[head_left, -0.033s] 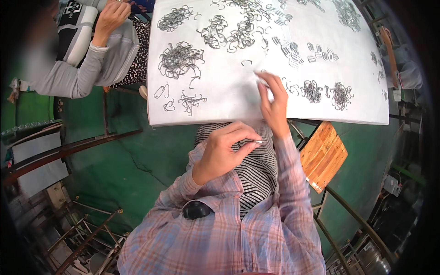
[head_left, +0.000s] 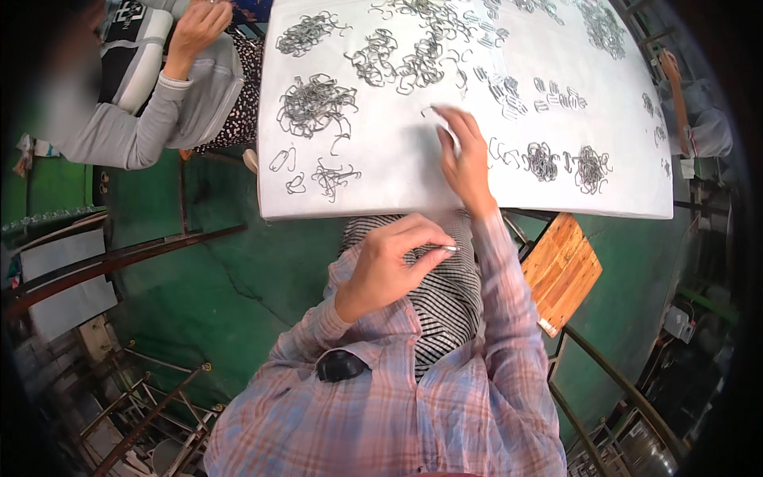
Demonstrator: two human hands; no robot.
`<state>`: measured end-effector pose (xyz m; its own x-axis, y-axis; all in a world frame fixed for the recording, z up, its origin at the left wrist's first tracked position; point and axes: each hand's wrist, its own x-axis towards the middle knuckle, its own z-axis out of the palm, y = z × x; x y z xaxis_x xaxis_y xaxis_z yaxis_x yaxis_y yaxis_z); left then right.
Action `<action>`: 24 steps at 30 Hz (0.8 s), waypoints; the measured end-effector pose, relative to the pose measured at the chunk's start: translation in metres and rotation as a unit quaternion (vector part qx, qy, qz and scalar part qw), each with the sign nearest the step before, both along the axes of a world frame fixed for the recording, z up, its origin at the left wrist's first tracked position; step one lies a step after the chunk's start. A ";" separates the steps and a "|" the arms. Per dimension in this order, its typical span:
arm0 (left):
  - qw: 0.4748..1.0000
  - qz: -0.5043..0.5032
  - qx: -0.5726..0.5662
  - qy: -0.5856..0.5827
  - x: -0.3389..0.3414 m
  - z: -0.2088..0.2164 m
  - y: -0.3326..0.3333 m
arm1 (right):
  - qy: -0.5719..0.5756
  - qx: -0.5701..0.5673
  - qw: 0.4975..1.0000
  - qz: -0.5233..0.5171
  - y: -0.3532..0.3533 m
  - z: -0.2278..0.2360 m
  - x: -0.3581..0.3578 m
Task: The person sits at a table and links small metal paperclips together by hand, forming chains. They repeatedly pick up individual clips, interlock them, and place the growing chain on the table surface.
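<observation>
Just off the near edge of the white table, above my lap, my left hand is closed in a pinch. A small thin metal piece pokes out between its thumb and forefinger; the rest is hidden. My right hand reaches over the table with thumb and fingers apart. Its fingertips are at a single curved wire piece, and I cannot make out any grip on it. Left of that hand lies a tangled heap of bent wire pieces. To its right sit two small round piles of wire pieces.
More wire heaps spread along the far side, with short bundled pieces at right. A few loose wires lie near the front left. A co-worker's hand is at upper left. A wooden stool stands right of my legs.
My right hand has moved slightly left and farther over the table, to the single curved wire piece. My left hand keeps its pinch and has barely moved.
</observation>
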<state>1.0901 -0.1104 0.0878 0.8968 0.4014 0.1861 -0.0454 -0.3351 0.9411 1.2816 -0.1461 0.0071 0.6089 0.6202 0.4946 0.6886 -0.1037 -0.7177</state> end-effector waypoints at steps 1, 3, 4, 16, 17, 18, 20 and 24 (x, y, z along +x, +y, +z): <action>1.000 0.003 0.001 -0.003 -0.003 -0.001 0.002 | -0.042 -0.039 0.998 0.006 0.029 -0.013 0.014; 1.000 0.010 -0.003 -0.014 -0.007 0.001 0.004 | -0.104 -0.117 0.988 0.002 0.075 -0.029 0.034; 1.000 0.009 -0.008 -0.014 -0.007 0.003 0.003 | -0.158 -0.158 0.975 -0.011 0.086 -0.042 0.047; 0.998 -0.025 -0.056 -0.027 -0.016 -0.011 0.010 | -0.044 -0.226 0.973 -0.025 0.009 -0.002 0.055; 0.998 -0.030 -0.057 -0.023 -0.017 -0.012 0.010 | -0.020 -0.232 0.973 -0.003 0.008 -0.005 0.050; 0.998 -0.034 -0.052 -0.029 -0.017 -0.012 0.010 | 0.001 -0.237 0.971 0.017 0.008 -0.008 0.046; 0.997 -0.040 -0.042 -0.040 -0.016 -0.015 0.011 | 0.014 -0.223 0.974 0.028 0.014 -0.016 0.036; 0.998 -0.038 -0.042 -0.034 -0.017 -0.015 0.010 | -0.030 -0.245 0.969 -0.020 0.027 -0.019 0.031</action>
